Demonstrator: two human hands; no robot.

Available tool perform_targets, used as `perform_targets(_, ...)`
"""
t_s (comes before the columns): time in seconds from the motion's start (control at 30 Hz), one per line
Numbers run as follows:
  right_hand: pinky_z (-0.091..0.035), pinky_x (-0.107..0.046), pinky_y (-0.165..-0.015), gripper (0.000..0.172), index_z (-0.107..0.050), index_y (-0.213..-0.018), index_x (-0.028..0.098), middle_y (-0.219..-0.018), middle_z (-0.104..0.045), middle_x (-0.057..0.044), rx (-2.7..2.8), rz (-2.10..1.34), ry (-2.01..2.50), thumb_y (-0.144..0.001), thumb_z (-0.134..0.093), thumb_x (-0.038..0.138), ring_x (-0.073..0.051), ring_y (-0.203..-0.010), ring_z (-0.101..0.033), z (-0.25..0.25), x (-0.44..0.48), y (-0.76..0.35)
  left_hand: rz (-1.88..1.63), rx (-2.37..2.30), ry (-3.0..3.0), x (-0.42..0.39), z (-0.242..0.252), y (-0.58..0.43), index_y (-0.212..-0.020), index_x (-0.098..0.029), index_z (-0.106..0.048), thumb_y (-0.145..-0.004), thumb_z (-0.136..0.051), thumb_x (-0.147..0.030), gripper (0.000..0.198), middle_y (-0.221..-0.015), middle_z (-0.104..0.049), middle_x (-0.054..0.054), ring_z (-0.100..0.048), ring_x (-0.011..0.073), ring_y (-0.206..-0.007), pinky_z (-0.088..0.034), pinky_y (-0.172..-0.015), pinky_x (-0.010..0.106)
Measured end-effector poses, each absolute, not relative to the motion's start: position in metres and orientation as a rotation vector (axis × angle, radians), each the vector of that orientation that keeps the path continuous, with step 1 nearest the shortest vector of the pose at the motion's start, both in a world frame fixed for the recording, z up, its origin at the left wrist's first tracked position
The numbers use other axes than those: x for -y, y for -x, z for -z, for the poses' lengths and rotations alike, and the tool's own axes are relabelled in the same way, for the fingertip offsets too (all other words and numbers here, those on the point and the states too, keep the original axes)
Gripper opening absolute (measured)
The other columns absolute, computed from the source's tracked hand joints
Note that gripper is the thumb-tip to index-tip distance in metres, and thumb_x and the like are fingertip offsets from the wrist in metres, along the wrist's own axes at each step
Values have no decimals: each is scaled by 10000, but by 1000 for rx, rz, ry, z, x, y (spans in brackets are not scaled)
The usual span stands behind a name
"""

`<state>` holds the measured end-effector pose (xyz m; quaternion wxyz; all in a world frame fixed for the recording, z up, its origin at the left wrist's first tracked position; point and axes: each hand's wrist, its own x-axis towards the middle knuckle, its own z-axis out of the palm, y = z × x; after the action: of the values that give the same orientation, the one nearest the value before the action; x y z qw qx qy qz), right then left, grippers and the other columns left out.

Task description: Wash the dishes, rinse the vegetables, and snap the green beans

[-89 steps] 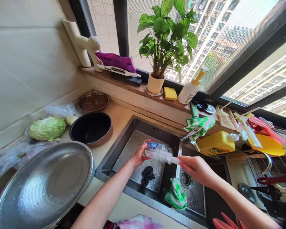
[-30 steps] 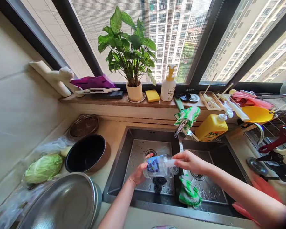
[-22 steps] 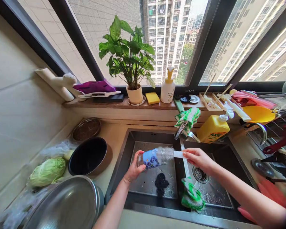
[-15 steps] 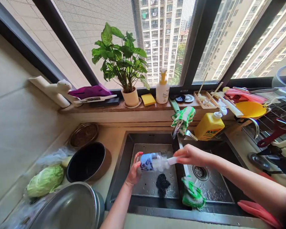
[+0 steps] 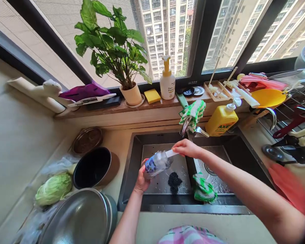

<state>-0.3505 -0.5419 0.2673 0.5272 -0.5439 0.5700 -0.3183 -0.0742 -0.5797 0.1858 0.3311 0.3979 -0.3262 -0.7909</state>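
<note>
My left hand (image 5: 141, 179) grips a clear glass jar (image 5: 156, 163) with a blue patterned label, held tilted over the left basin of the steel sink (image 5: 132, 189). My right hand (image 5: 186, 148) is closed on the white handle of a bottle brush (image 5: 170, 153) whose head is pushed into the jar's mouth. Below the jar a black scouring pad (image 5: 174, 179) lies on the basin floor. A green and white cloth (image 5: 203, 189) hangs over the divider between the basins.
The tap (image 5: 190, 127) has a green cloth on it, with a yellow detergent bottle (image 5: 221, 120) beside. On the sill stand a potted plant (image 5: 117, 51), yellow sponge (image 5: 153, 96) and pump bottle (image 5: 167, 81). Left counter: black bowl (image 5: 93, 168), cabbage (image 5: 53, 188), steel lid (image 5: 77, 220). A dish rack (image 5: 289, 128) stands at the right.
The brush has slid in and out of the jar while both hands stayed on them. The jar's mouth has tipped upward and the camera has shifted.
</note>
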Motion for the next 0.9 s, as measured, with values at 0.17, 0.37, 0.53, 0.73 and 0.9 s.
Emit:
perform_targets(0.17, -217, -212, -441, 423, -618, -726, 108, -452, -390, 62, -1555, 894, 960, -732, -507, 517, -65, -435, -309, -184, 527, 340, 1721, 1246, -1222, 590, -194, 53, -1147, -310, -418, -749, -589, -398, 442, -963, -530, -7, -543, 119, -669, -396, -464, 181)
perform_targets(0.37, -261, -219, -463, 376, -662, -812, 124, -463, -450, 47, -1630, 796, 977, -778, -477, 450, -86, -441, -354, -138, 498, 321, 756, 2111, -1372, 610, -213, 30, -1106, -239, -518, -651, -665, -325, 485, -1043, -518, 53, -524, 229, -983, -422, -894, 389)
perform_targets(0.53, -291, -224, -493, 362, -660, -867, 100, -464, -472, 32, -1724, 779, 910, -816, -428, 374, -106, -464, -420, -121, 481, 307, 230, 2428, -1508, 609, -222, 43, -1149, -239, -536, -685, -626, -275, 474, -1093, -437, 99, -488, 281, -1018, -429, -885, 438)
perform_targets(0.73, -338, -237, -512, 310, -647, -894, 119, -518, -544, 6, -1787, 755, 925, -804, -434, 326, -142, -514, -510, -131, 452, 307, 103, 2673, -1365, 599, -227, 63, -1134, -325, -575, -655, -604, -100, 531, -1269, -390, 86, -396, 333, -1124, -397, -905, 490)
perform_targets(0.9, -386, -272, -536, 396, -639, -941, 141, -596, -588, -11, -1822, 898, 909, -796, -420, 437, -168, -538, -540, -150, 423, 323, 548, 2302, -1301, 598, -232, 60, -1094, -291, -594, -657, -638, -184, 452, -1276, -409, 74, -382, 316, -1186, -332, -990, 486)
